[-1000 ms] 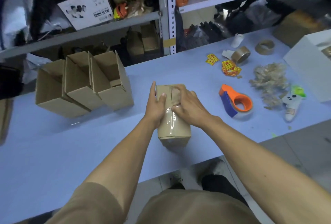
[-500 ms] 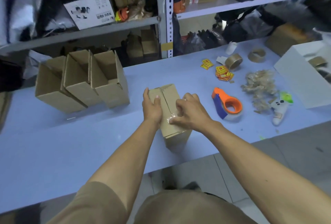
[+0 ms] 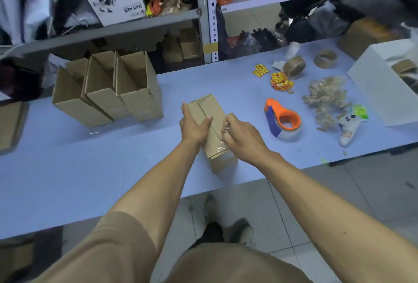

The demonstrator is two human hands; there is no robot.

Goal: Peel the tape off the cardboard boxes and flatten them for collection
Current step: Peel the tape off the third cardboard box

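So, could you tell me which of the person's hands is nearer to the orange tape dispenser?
Right. The right hand, pinching clear tape at the box's near end, lies just left of the orange tape dispenser; the left hand grips the box's far side.

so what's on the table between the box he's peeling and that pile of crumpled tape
In the head view, an orange and blue tape dispenser lies on the table between the taped box and the crumpled tape pile.
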